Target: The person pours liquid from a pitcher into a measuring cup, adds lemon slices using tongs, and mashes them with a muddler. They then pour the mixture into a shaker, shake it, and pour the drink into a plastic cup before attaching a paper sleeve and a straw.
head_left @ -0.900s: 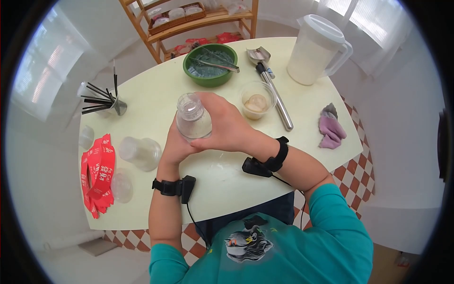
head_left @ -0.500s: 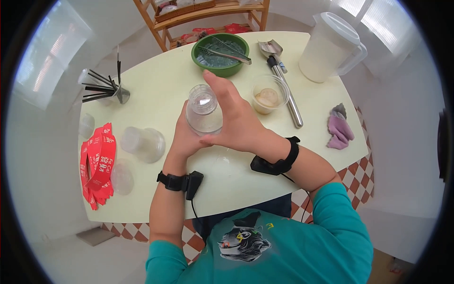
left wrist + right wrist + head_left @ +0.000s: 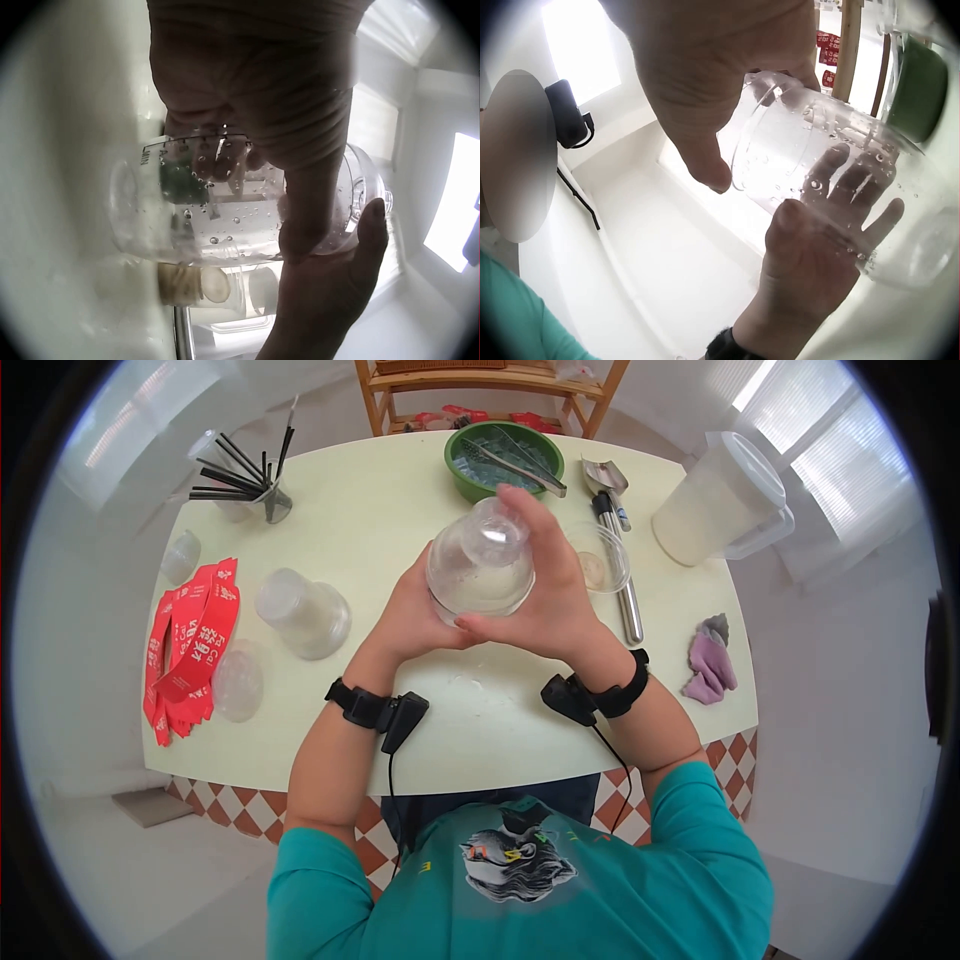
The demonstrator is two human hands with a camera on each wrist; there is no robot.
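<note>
A clear plastic shaker (image 3: pixel 475 572) with a narrower capped top is held over the table between both hands. Black scale marks and droplets show on its wall in the left wrist view. My left hand (image 3: pixel 415 618) grips the shaker's body, its fingers spread around the far side as seen through the plastic in the right wrist view. The right hand (image 3: pixel 557 592) holds it from the right, thumb against the body and a finger up at the cap. Just beyond lies a green bowl (image 3: pixel 462 488) of ice with metal tongs (image 3: pixel 520 464) across it.
Left are a clear cup (image 3: pixel 303 615), red paper strips (image 3: pixel 195 630), a clear lid (image 3: pixel 238 685) and black straws (image 3: pixel 240 482) in a cup. To the right lie a tub (image 3: pixel 610 560), a steel rod (image 3: pixel 630 610), a scoop (image 3: pixel 605 478), a jug (image 3: pixel 715 505) and a cloth (image 3: pixel 710 662).
The head view has shifted. The shaker has tilted, and its capped top now points away from the body. Both hands stay on it throughout, with the right finger now nearer the cap.
</note>
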